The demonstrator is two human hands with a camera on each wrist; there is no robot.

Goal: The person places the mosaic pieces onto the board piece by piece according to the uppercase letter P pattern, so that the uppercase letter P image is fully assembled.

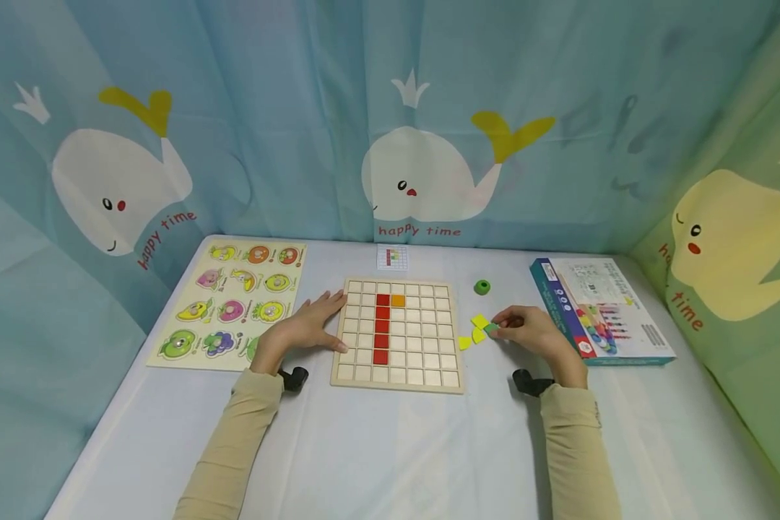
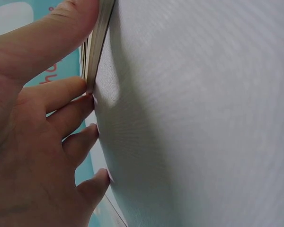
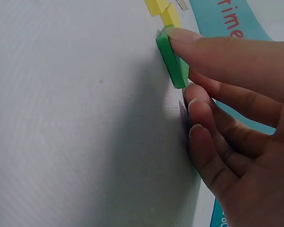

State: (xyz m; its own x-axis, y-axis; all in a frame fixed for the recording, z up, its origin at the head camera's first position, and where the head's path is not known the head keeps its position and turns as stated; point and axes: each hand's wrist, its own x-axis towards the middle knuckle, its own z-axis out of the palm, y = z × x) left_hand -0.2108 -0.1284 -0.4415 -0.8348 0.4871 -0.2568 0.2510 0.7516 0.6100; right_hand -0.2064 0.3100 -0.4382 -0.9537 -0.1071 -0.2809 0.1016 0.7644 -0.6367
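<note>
A wooden grid board (image 1: 422, 357) lies on the table, with a column of red square tiles (image 1: 381, 326) and one orange tile (image 1: 398, 300) set in its cells. My left hand (image 1: 306, 325) rests at the board's left edge, fingers spread and thumb on the rim. To the right of the board, my right hand (image 1: 534, 334) pinches a green tile (image 3: 171, 59) between thumb and fingers, tilted close over the table. Several yellow tiles (image 1: 479, 322) lie just left of those fingertips, some of them quarter-round in shape.
A fruit puzzle board (image 1: 237, 282) lies at the left. A small printed pattern card (image 1: 393, 257) sits behind the grid board. A round green bead (image 1: 482, 287) is at the back right, and a flat box (image 1: 630, 310) lies beyond the right hand. Printed curtains surround the table.
</note>
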